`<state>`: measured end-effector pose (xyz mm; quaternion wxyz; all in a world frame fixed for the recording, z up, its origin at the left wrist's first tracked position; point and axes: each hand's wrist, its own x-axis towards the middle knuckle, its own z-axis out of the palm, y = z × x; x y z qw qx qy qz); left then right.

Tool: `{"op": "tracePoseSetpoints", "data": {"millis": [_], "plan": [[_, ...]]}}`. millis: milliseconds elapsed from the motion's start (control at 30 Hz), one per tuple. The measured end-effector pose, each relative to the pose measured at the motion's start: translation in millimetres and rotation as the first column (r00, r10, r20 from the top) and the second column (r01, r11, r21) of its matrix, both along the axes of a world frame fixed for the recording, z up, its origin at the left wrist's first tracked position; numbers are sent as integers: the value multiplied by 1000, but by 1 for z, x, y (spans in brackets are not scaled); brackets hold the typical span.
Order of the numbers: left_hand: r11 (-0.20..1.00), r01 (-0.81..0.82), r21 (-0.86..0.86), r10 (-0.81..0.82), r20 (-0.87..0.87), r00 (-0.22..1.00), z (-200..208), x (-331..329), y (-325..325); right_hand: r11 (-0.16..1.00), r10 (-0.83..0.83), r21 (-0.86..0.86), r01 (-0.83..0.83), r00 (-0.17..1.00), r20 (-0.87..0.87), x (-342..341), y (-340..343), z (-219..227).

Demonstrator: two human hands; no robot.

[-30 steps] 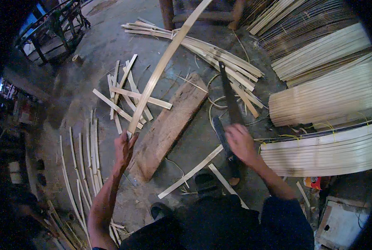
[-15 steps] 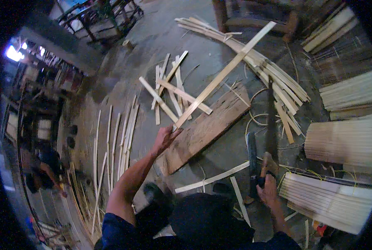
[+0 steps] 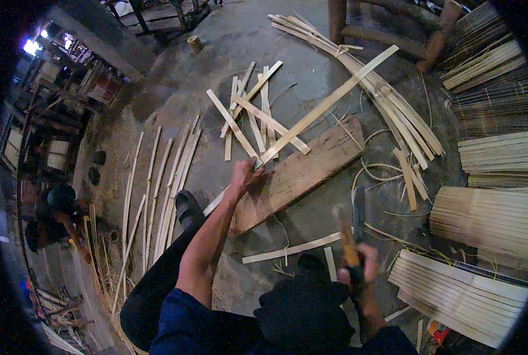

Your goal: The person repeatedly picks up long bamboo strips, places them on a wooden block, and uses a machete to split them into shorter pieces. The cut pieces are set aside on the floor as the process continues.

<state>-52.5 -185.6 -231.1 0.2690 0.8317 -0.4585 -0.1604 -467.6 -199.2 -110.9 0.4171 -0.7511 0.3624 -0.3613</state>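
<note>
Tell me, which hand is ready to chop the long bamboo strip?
Probably the right hand: it grips the knife beside the wooden plank. The left hand is busy holding the bamboo strip on that plank.

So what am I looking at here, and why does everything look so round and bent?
This is one picture from a wide fisheye camera worn on a person's head, looking down, so straight edges curve near the rim. The two bare arms rising from the bottom are that person's own. The left hand grips the near end of a long bamboo strip, which slants across a wooden plank on the concrete floor. The right hand holds a chopping knife, blurred here. Loose strips and tied bundles of slats lie around. Another person crouches far left.
</note>
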Motion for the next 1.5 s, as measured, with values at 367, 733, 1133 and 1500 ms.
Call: {"op": "tracePoseSetpoints", "data": {"millis": [367, 733, 1133, 1500], "plan": [[987, -40, -155, 11, -187, 982, -55, 27, 20, 950, 302, -66, -304, 952, -37, 89, 9, -15], [996, 78, 31, -79, 51, 996, -2, 3, -4, 967, 245, -70, -246, 969, -31, 96, -5, -11], [995, 91, -40, -87, 94, 992, -19, 13, 2, 951, 309, 6, -310, 946, -93, 70, 21, -25], [989, -118, 86, 120, -10, 993, 12, 30, -9, 955, 287, -41, -292, 952, -109, 75, 11, -13]]}}
